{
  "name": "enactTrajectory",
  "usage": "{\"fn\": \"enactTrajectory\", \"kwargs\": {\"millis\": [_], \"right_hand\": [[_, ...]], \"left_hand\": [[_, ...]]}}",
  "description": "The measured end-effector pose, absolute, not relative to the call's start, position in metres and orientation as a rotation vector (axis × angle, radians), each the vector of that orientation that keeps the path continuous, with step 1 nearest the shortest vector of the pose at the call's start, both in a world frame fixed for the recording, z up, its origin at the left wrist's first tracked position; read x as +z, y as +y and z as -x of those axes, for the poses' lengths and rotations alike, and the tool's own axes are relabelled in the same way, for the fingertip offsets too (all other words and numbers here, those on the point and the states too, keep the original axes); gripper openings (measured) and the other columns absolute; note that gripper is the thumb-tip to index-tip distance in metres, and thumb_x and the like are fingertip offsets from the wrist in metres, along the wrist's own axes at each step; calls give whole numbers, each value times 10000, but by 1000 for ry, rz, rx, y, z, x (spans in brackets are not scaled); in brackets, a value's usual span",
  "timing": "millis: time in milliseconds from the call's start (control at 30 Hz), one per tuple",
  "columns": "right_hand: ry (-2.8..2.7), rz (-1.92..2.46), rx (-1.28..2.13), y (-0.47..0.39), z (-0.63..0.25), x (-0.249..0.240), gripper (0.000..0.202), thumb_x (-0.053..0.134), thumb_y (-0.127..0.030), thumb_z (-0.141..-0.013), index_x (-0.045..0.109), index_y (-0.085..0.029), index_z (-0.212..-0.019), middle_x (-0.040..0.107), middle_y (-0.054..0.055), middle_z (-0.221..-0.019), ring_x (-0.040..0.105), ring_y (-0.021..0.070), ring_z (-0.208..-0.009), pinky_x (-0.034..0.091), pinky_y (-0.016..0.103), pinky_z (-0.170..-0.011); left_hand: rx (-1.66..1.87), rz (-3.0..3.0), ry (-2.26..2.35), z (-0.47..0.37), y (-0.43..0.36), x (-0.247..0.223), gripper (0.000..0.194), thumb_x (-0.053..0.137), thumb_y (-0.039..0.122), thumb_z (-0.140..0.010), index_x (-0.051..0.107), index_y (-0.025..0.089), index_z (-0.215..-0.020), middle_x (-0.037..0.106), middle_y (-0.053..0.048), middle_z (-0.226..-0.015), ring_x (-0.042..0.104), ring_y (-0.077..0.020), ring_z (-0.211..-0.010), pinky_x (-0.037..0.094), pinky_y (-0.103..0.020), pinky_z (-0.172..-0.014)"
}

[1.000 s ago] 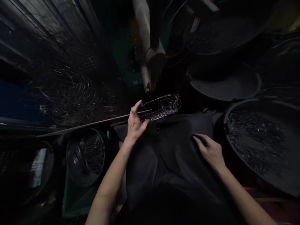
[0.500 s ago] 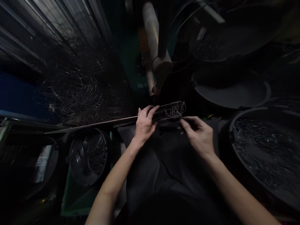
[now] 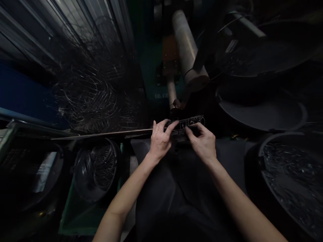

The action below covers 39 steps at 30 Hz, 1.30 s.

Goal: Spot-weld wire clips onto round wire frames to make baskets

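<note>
A long, narrow wire frame point(image 3: 199, 119) with curved bits of wire inside it lies across the space in front of me. My left hand point(image 3: 160, 139) grips its left end, the thumb and fingers closed around the wires. My right hand point(image 3: 204, 141) is at the middle of the frame, thumb and index finger pressed together at its near side. Whatever sits between those right fingertips is too dark and small to make out. The frame's left end is hidden behind my left hand.
A machine with a thick metal cylinder point(image 3: 185, 43) stands just beyond the frame. Tangled wire point(image 3: 88, 97) lies at the left. Round tubs hold wire rings point(image 3: 103, 164) at left and small metal pieces point(image 3: 290, 168) at right. A thin board edge point(image 3: 113, 133) runs leftward.
My right hand has moved left along the wire frame, closer to my left hand. The left hand keeps its grip. The camera view has shifted, so the machine appears further right.
</note>
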State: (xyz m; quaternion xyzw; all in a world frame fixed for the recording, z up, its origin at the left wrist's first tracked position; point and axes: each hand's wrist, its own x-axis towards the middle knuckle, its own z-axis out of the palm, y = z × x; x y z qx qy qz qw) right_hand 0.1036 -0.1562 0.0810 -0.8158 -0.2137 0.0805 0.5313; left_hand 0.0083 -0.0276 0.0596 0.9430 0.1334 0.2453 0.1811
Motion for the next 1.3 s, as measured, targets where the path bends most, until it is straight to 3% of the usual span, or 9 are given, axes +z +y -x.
{"fn": "enactTrajectory", "kwargs": {"millis": [867,1300], "right_hand": [[-810,1828,-257,-145,-117,71,133,611,-300,-882,647,-173,-862,667,27,-796,628,140,-696,505,267,-678],[-761,1849,-225,-143,-127,60,217,591,-390,-883,645,-180,-878,650,29,-807,610,148,-718,488,282,-685]], "left_hand": [[891,-2653,353,-22,-22,65,534,502,35,-839,470,243,-1329,536,-91,-1228,541,-198,-1189,331,-556,-1134],[823,-2643,342,-31,-16,63,540,531,79,-856,452,252,-1362,516,-93,-1274,510,-212,-1233,284,-561,-1156]]}}
